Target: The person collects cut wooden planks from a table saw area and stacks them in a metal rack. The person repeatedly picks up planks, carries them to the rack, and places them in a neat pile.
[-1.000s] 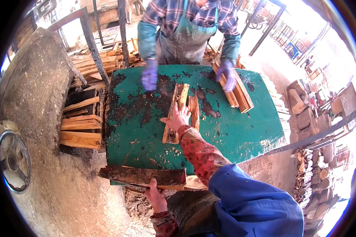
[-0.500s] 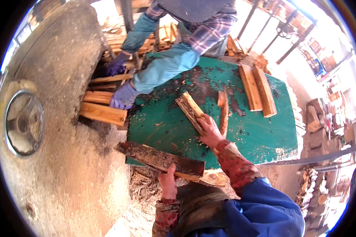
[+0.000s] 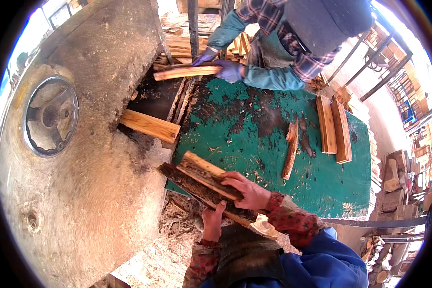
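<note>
My left hand is closed on a dark, bark-faced wood slab, thumb on top, at the green table's near edge. A pale plank shows below this slab, next to my apron. My right hand grips a shorter bark-edged wood piece by its right end. That piece lies along the dark slab, its pale sawn side up, and covers part of it. Both hands are close together, and their undersides are hidden.
Across the green table, a co-worker's purple-gloved hand holds wood strips. Two boards and a bark strip lie on it. Left stands a large machine panel with a handwheel; a plank juts from its opening.
My right hand has brought its wood piece from the tabletop left and nearer, onto the slab in my left hand. The co-worker has lifted strips away from the machine's opening.
</note>
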